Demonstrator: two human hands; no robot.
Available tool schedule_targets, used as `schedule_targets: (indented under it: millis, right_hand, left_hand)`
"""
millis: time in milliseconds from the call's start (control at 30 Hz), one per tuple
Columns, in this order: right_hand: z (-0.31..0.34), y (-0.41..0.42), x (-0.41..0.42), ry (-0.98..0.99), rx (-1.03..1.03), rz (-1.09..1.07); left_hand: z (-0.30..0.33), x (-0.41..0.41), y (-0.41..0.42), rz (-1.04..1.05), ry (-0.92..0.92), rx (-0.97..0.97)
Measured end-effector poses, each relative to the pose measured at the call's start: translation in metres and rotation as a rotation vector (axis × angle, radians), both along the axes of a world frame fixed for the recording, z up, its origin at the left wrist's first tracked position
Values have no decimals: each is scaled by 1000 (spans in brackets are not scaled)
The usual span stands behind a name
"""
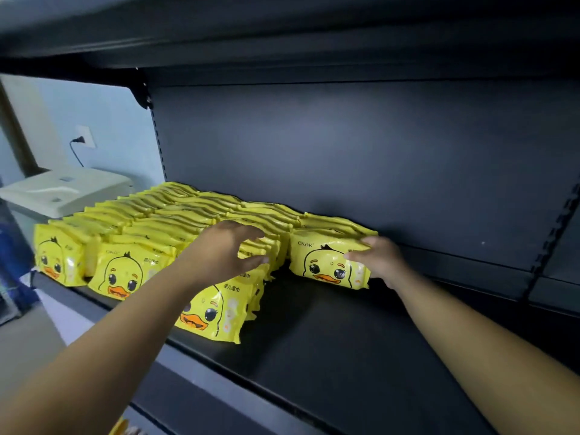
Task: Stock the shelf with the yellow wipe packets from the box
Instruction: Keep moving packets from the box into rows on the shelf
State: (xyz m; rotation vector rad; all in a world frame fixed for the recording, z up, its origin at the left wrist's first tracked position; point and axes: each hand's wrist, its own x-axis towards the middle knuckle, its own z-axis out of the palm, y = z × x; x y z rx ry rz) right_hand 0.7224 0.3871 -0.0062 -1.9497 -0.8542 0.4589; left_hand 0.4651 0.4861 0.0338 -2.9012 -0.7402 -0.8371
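Observation:
Several rows of yellow wipe packets with a duck face stand upright on the dark shelf (329,340), filling its left half. My left hand (226,249) reaches over the third row (216,312), fingers spread and curved around the tops of its packets. My right hand (376,259) grips the right end of the fourth row's front packet (326,262), thumb on its face and fingers over its top. That row is short and stands further back than the others. The box is not in view.
The shelf's right half is bare, with a black back panel (361,152) and another shelf board overhead. A white machine (66,189) stands left of the shelving below a wall socket. A yellow scrap shows at the bottom edge (120,428).

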Motion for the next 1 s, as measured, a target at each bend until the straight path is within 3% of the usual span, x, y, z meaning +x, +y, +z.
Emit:
schedule_targets:
  millis: [300, 467, 600, 833, 1000]
  right_hand:
    - [-8, 14, -3, -272, -130, 15]
    - [9, 12, -3, -565, -233, 28]
    - [33, 6, -27, -733, -94, 70]
    - [69, -20, -113, -774, 116, 312]
    - [72, -44, -183, -790, 139, 449]
  left_hand:
    - [-2, -22, 0, 85, -30, -70]
    - [-8, -28, -14, 85, -23, 3]
    - [-6, -42, -28, 141, -41, 21]
    - [13, -79, -65, 180, -92, 93]
    - [21, -127, -101, 222, -120, 125]
